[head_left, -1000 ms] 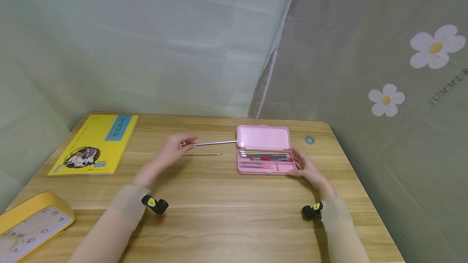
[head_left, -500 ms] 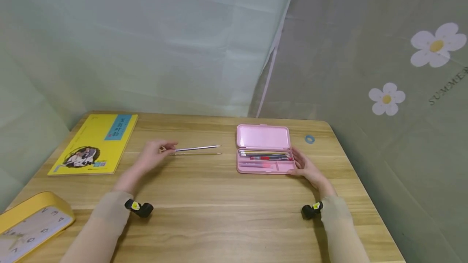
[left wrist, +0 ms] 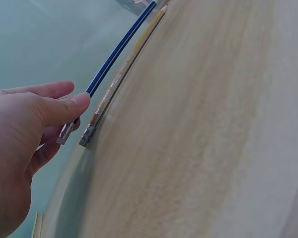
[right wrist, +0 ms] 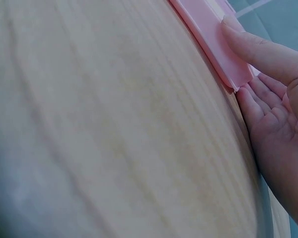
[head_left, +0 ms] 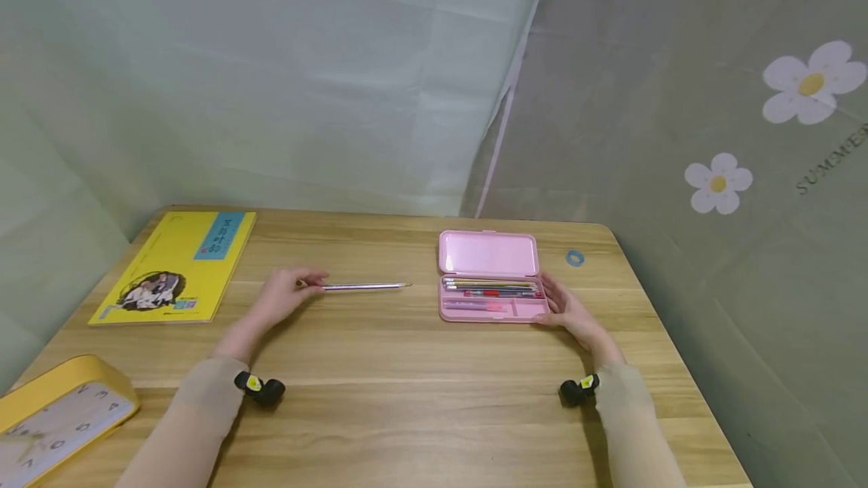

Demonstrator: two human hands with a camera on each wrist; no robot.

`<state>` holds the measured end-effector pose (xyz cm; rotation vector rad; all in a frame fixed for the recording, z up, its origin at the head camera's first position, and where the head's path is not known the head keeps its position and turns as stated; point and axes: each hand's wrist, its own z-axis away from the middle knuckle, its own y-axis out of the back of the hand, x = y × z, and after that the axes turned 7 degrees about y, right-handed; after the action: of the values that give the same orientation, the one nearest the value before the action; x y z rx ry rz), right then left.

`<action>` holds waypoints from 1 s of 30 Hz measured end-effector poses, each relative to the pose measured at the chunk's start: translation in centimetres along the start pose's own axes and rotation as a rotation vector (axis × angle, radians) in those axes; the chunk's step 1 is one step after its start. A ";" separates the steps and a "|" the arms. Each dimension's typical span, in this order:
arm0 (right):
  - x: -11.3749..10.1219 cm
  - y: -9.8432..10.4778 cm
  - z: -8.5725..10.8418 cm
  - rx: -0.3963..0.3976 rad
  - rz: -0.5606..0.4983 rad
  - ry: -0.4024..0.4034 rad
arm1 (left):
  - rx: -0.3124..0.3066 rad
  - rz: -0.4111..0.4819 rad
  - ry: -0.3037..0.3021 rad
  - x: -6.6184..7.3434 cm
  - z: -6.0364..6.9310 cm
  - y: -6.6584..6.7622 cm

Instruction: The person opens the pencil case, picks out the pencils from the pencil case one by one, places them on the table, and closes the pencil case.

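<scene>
My left hand (head_left: 288, 296) pinches a blue-and-silver pencil (left wrist: 120, 50) near its eraser end, the tip pointing right. Just beside it in the left wrist view, a gold pencil (left wrist: 111, 88) lies on the table; the head view shows the held pencil largely covering it. At the right, an open pink pencil case (head_left: 488, 254) holds several pencils (head_left: 491, 287) in its back compartment and a pink-purple pen (head_left: 475, 307) in front. My right hand (head_left: 571, 315) holds the case's right end, thumb on the front wall (right wrist: 216, 47) and fingers against the side.
A yellow book (head_left: 203, 269) lies at the table's back left. Nearer on the left is a yellow clock (head_left: 88, 375). Right of the case's lid sits a small blue ring (head_left: 575, 257). Curtains hang behind the wooden table (head_left: 420, 398).
The left hand has drawn the blue-and-silver pencil leftward from beside the case, then lowered it toward the gold pencil. My right hand has stayed at the case.
</scene>
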<state>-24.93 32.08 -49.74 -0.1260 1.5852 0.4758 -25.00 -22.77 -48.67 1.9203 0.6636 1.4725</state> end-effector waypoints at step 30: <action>0.1 0.0 -0.1 0.011 -0.011 -0.024 | -0.030 -0.032 -0.005 0.3 -0.3 -0.6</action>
<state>-24.99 32.04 -49.80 -0.1203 1.5630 0.4585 -25.25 -22.05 -48.87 1.8820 0.6633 1.4492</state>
